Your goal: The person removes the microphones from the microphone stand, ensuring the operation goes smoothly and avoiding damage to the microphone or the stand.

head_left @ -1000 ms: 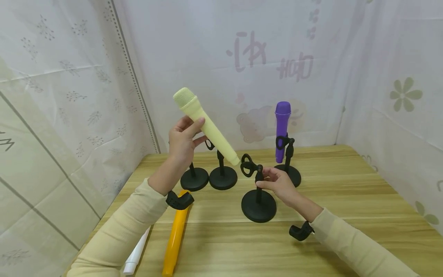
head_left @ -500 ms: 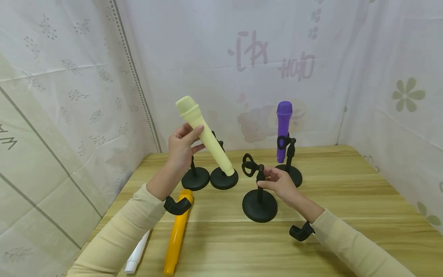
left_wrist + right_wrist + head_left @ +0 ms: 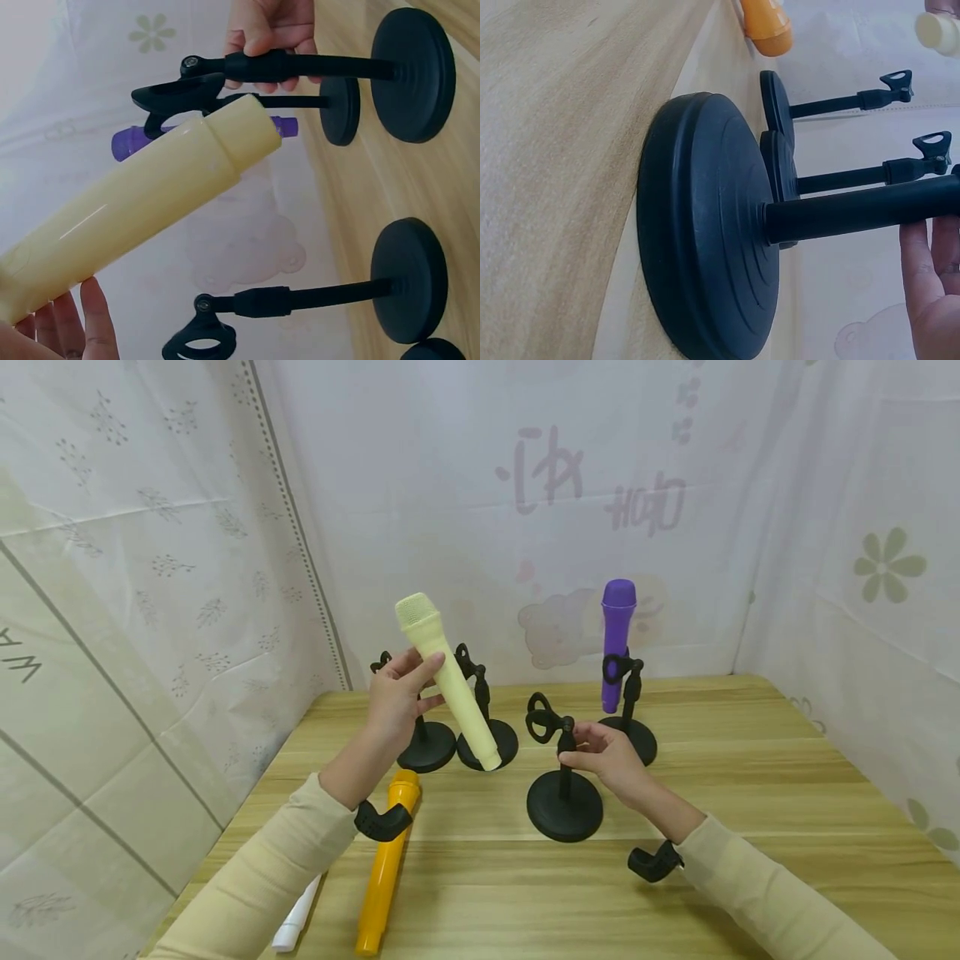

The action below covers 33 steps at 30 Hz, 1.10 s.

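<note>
My left hand [image 3: 393, 702] holds a pale yellow microphone [image 3: 450, 685] around its body, head up and tilted left, its tail end low toward the right. In the left wrist view the tail of the yellow microphone [image 3: 247, 139] overlaps the stand's clip. My right hand [image 3: 611, 764] pinches the upright of a black microphone stand [image 3: 564, 806], whose round base rests on the wooden table. That stand's ring clip [image 3: 543, 718] is bare and faces left. The right wrist view shows the fingers [image 3: 922, 262] of my right hand against the pole.
Two more black stands, a left one [image 3: 426, 747] and a middle one [image 3: 510, 743], stand behind my left hand. A purple microphone [image 3: 617, 627] sits in a stand at the back right. An orange microphone [image 3: 382, 868] and a white one [image 3: 296, 918] lie at front left.
My left hand has lowered the yellow microphone and brought it more upright, its tail end moving down and left, away from the clip. My right hand keeps its grip on the stand.
</note>
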Each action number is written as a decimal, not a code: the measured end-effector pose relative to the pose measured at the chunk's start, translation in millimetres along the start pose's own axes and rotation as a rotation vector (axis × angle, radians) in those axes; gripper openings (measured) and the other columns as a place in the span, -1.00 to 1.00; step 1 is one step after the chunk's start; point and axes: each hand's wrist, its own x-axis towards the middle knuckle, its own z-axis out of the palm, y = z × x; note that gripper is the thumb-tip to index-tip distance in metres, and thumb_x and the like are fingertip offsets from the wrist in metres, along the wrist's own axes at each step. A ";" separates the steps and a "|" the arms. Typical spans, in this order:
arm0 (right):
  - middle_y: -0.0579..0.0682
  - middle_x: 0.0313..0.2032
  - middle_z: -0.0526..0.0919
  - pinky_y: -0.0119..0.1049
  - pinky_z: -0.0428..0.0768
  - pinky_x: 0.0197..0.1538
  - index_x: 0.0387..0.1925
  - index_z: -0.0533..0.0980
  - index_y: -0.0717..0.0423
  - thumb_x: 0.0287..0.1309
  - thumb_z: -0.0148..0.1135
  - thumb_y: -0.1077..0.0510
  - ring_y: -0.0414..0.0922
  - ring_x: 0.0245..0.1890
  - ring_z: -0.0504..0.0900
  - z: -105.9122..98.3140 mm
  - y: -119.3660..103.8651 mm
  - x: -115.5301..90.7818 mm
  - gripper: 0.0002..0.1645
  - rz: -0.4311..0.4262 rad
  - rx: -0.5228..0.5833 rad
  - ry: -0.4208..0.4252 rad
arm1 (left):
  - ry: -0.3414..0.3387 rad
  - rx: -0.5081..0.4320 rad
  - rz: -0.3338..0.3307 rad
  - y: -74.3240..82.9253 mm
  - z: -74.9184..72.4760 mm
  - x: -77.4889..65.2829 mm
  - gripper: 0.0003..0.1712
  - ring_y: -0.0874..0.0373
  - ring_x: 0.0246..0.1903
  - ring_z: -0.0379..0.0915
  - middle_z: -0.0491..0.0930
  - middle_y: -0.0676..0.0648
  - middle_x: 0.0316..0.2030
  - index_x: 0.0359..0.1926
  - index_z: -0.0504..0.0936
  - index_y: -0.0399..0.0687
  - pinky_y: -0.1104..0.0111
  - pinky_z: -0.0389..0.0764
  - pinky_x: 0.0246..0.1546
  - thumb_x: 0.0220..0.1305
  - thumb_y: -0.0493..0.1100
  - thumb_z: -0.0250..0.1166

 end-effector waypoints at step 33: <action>0.06 -0.29 0.54 -0.21 0.51 -0.17 -0.13 0.46 0.17 -0.22 0.42 0.08 -0.05 -0.29 0.51 -0.4 -2.3 -1.0 -0.46 0.014 -0.004 -0.008 | -0.092 0.278 -0.230 -51.8 -19.9 -16.1 -0.37 -0.05 -0.22 0.47 0.48 -0.12 -0.15 -0.09 0.52 -0.07 0.16 0.55 -0.30 -0.20 0.14 0.40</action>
